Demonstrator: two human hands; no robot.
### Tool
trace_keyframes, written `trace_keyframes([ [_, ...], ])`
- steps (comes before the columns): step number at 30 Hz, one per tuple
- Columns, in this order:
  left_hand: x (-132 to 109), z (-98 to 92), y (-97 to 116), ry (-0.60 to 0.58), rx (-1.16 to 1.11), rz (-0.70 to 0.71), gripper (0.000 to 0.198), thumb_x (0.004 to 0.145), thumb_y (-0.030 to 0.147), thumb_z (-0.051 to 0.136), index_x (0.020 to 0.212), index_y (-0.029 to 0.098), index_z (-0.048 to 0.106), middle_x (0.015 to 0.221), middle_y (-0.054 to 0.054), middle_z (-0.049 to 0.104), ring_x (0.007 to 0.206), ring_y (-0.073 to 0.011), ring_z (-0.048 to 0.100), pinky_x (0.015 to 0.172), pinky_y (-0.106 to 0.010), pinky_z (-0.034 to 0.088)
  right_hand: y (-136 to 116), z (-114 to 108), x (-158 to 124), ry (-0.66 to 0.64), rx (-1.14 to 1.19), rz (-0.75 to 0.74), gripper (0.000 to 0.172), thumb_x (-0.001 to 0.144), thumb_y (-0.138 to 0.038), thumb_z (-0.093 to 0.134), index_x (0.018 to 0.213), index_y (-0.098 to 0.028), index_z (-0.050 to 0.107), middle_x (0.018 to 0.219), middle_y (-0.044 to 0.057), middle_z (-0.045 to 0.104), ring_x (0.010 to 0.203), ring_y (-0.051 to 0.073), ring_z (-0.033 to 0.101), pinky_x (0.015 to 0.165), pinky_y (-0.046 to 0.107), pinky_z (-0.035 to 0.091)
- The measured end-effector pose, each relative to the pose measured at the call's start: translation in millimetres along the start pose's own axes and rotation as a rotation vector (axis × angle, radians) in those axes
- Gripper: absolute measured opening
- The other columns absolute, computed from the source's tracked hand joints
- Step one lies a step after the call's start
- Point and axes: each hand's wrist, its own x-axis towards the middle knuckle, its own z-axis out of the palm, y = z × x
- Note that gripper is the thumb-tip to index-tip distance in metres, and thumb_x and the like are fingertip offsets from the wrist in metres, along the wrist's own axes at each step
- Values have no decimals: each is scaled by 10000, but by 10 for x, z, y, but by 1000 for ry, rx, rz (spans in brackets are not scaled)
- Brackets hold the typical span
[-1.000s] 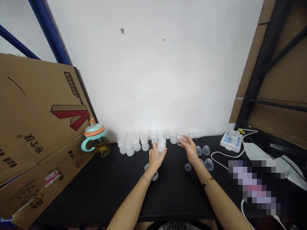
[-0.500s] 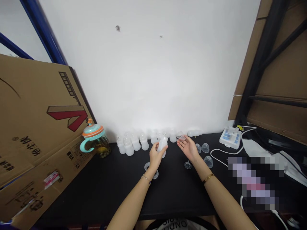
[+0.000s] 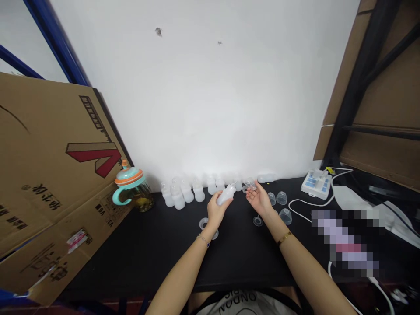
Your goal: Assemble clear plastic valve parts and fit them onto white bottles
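My left hand (image 3: 216, 211) is wrapped round a small white baby bottle (image 3: 225, 195), tilted with its top toward the right. Between the fingers of my right hand (image 3: 260, 199) is a clear dome-shaped bottle cap (image 3: 250, 183), held just right of the bottle and apart from it. Several white baby bottles (image 3: 177, 197) with clear caps stand along the wall. Two pale rings (image 3: 204, 223) lie by my left wrist, partly hidden by it. A clear nipple (image 3: 257, 221) rests under my right wrist. Several loose clear caps (image 3: 285, 216) sit to the right of my right hand.
A teapot with a turquoise handle (image 3: 133, 188) stands at the left beside a large cardboard box (image 3: 42, 175). On the right are a white power strip (image 3: 316, 183), its cable, and a white sheet (image 3: 351, 199). The black table (image 3: 157, 258) meets a white wall.
My left hand has tipped the bottle further over to the right. The cap in my right hand has changed angle slightly. The whole view has shifted a little.
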Motion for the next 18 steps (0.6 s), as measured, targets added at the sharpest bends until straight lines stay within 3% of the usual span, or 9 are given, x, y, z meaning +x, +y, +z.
trace_keyframes([
  [7,17,6,-19,-4,17,-3,521,732,440,819,1176,188,710,1194,-101,725,1099,-281,666,988,-380,478,29,-16,29,4,-26,-13,196,954,-318,628,798,-202,604,688,57,695,568,140,634,491,217,555],
  [12,24,11,-41,-4,34,11,527,720,430,830,1180,199,716,1202,-93,725,1108,-284,664,1000,-392,476,60,-45,47,-26,-56,-61,45,907,-259,659,904,-219,638,747,44,720,584,140,640,510,222,554],
  [18,20,7,-44,-3,21,9,520,713,419,836,1174,207,724,1204,-94,727,1119,-289,663,1004,-393,476,71,-50,13,-55,-136,-146,233,777,-244,783,965,-252,645,782,-16,721,584,120,636,526,210,539],
])
